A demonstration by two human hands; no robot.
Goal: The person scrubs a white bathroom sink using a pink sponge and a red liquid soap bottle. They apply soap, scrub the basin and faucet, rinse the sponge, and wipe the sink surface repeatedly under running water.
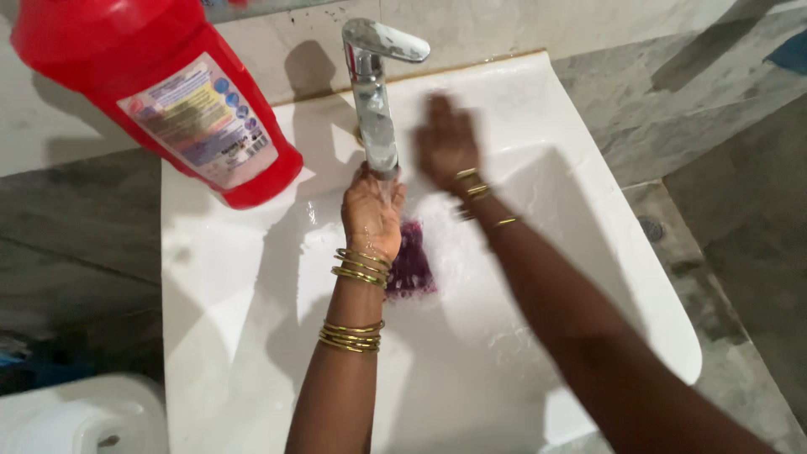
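White porcelain fills most of the view: a wide rectangular sink (252, 336), wet and glossy, with foamy water pooled in its basin. Everything else is placed here by the chrome tap (374, 92), which stands at the back rim of the sink, its lever handle pointing to the right.

Grey and pale marbled tile (698, 101) spreads to the right of the tap and beyond the sink's edge. Up and to the left of the tap a big red plastic bottle (160, 84) with a printed label leans in at a tilt, its lower end over the sink's back-left corner. Far down and left of the tap, at the frame's corner, lies a white rounded object (76, 416) — too little of it shows to tell what it is.

Right of the tap the right hand (447, 143) is blurred, palm down and fingers spread, holding nothing, gold bangles at its wrist. Directly under the spout the left hand (372, 214) is closed in a loose fist in the running water, with gold bangles at the wrist and further up the forearm. Just below and slightly right of the spout, against that fist, a small dark purple cloth (412, 265) sits in the suds — it seems pinched in the left hand, though the fingers themselves are hidden.
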